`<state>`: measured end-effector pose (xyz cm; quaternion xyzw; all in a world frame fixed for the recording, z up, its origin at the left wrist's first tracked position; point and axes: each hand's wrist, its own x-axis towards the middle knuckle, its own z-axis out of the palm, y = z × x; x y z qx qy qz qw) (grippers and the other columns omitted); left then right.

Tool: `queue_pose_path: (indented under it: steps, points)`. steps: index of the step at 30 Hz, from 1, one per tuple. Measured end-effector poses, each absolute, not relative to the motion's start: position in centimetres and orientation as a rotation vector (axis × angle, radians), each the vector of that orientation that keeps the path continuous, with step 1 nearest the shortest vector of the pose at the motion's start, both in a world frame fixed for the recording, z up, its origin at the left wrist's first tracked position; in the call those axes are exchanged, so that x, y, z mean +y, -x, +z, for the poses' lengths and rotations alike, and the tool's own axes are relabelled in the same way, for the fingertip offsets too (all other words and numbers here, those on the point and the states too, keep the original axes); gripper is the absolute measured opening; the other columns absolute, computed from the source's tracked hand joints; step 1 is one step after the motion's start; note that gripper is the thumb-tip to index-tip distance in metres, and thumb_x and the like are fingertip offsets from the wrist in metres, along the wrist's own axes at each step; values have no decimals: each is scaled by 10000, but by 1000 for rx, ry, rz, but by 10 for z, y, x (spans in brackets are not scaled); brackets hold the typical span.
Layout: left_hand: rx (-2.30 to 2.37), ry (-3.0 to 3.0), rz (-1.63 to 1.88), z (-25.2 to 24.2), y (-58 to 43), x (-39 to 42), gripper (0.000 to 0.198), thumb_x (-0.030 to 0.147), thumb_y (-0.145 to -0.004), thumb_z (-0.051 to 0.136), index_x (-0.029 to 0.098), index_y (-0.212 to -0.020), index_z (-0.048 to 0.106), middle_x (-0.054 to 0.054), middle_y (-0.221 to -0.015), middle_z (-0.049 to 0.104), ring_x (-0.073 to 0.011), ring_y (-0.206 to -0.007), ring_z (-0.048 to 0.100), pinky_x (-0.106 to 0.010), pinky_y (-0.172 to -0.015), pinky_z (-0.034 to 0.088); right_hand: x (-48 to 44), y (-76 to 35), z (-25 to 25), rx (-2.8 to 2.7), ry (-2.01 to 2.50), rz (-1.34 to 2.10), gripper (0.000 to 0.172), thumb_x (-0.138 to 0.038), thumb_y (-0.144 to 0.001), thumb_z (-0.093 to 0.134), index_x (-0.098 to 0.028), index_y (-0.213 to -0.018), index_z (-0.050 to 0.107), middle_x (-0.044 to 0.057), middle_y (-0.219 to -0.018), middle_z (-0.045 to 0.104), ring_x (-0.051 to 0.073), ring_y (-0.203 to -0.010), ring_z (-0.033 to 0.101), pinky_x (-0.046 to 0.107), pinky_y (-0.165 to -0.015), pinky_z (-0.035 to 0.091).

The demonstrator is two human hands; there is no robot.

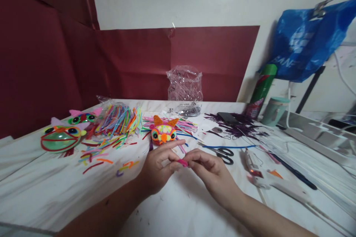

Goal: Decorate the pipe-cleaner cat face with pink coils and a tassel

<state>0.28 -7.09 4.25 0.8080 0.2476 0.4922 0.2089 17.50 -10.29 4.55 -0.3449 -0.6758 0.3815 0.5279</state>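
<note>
Between my fingertips is a small bright pink piece (183,162), which looks like a curled pipe cleaner. My left hand (161,164) pinches its left end, with the index finger stretched out above it. From the other side, the thumb and fingers of my right hand (207,168) close on it. Just beyond my hands sits an orange animal head (163,133) with horns and round eyes, its lower part hidden by my left hand. Scissors (222,153) with black handles lie beyond my right hand.
A glue gun (267,179) with a glowing light lies at right, near a power strip (314,137). Colourful pipe cleaners (119,118) and two decorated green balls, one nearer (59,142), are at left. Purple strips (236,127), a cup (275,112) and a green can (264,81) stand or lie behind.
</note>
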Motion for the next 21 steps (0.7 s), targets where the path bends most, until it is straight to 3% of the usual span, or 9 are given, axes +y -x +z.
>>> queue_pose_path:
  steps: [6,15,21]
  points:
    - [733,-2226,1425,43,-6,-73,97,121,-736,620,159,-646,621,-128,-1153,623,-213,-1059,584,-296,-889,437,-100,-170,39,-1546,839,978,53,-245,-731,619,-192,-736,622,7,-753,616,148,-718,544,269,-694,424]
    - [799,-2152,1372,39,-10,-75,122,133,-729,618,161,-610,623,-116,-1096,651,-212,-1020,599,-302,-871,440,-97,-173,36,-1673,842,967,170,-316,-854,507,-178,-763,550,10,-743,584,144,-732,523,267,-707,406]
    - [887,-1975,1322,37,-16,-74,75,136,-714,615,163,-647,632,-111,-1081,640,-217,-1000,591,-297,-784,468,-94,-175,30,-1697,894,865,193,-332,-852,500,-177,-744,541,5,-711,551,141,-700,500,263,-667,408]
